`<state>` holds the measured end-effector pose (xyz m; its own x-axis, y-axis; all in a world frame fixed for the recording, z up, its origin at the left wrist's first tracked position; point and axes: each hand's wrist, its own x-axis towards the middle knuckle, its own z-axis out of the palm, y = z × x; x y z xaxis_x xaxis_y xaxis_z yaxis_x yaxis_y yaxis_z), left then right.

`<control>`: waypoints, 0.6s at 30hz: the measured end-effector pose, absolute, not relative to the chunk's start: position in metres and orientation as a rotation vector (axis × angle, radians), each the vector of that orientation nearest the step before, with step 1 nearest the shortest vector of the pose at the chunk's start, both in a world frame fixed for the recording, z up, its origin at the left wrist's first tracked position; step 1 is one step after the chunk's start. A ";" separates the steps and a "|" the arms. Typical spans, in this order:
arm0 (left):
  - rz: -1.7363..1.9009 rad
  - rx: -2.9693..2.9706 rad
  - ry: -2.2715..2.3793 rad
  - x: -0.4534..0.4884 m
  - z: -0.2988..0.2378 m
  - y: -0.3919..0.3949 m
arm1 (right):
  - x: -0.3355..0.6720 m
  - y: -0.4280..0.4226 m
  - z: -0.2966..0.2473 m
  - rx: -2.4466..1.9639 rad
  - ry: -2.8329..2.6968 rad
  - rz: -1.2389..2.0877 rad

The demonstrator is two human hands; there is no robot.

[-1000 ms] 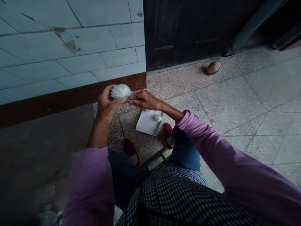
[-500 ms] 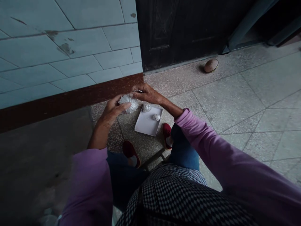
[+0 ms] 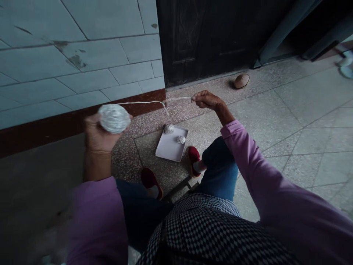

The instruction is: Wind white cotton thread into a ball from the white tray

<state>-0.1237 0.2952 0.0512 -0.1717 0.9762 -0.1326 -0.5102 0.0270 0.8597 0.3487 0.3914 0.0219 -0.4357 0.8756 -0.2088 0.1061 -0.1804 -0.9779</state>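
From my end of the link, the operator's two purple sleeves (image 3: 286,191) reach forward over a black-and-white checked apron (image 3: 201,235) and blue jeans (image 3: 220,169). The left hand (image 3: 97,134) is raised and closed around a ball of white twine (image 3: 114,118), fingers curled up behind it, though motion blur softens the grip. The right hand (image 3: 206,101) is out to the far side and mostly closed, pinching a twine strand (image 3: 143,102) between thumb and fingers. That strand runs taut from the top of the ball to the pinch, with a thin loop dropping near the middle, and touches nothing else that I can make out.

Below the strand, a shallow white tray (image 3: 168,149) lies on the speckled terrazzo floor (image 3: 275,121), just in front of two red slippers (image 3: 193,156). Two small balls of white twine (image 3: 181,139) sit inside it, near its far edge and apart from each other. Farther out, a pale blue tiled wall (image 3: 82,66) with a brown base meets a dark door (image 3: 204,36), and a small brown oval object (image 3: 242,81) rests on the floor near the door.
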 end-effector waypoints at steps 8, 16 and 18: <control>1.620 0.845 1.079 -0.171 0.074 0.287 | 0.393 0.367 0.036 -1.539 -1.148 1.271; 0.868 1.191 1.448 -0.148 0.052 0.263 | 0.350 0.365 0.052 -1.909 -1.481 0.892; 0.746 1.362 1.430 -0.139 0.043 0.251 | 0.316 0.356 0.056 -1.752 -1.565 0.954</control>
